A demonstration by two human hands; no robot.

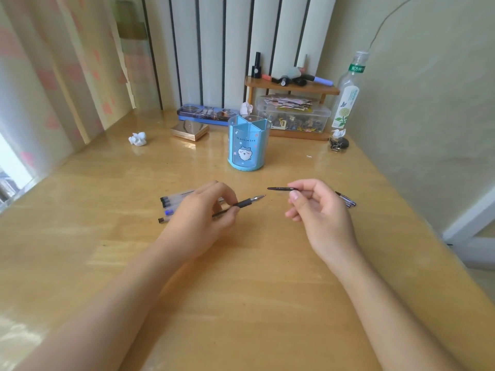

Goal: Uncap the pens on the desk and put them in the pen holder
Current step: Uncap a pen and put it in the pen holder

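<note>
My left hand (pixel 206 210) grips an uncapped black pen (pixel 246 202), its tip pointing right toward the other hand. My right hand (pixel 318 207) pinches the pen's dark cap (pixel 278 188) between thumb and fingers, a short gap away from the tip. Several capped pens (pixel 168 204) lie side by side on the wooden desk (pixel 241 290), partly hidden behind my left hand. More caps (pixel 348 200) lie on the desk just behind my right hand. The blue pen holder (pixel 247 145) with a cartoon face stands upright beyond both hands.
A crumpled tissue (pixel 138 138) and a gold compact (pixel 190 130) lie at the back left. A blue tin case (pixel 203 113), a small wooden shelf (pixel 292 88) over a clear box, and a glass bottle (pixel 348 95) line the back wall.
</note>
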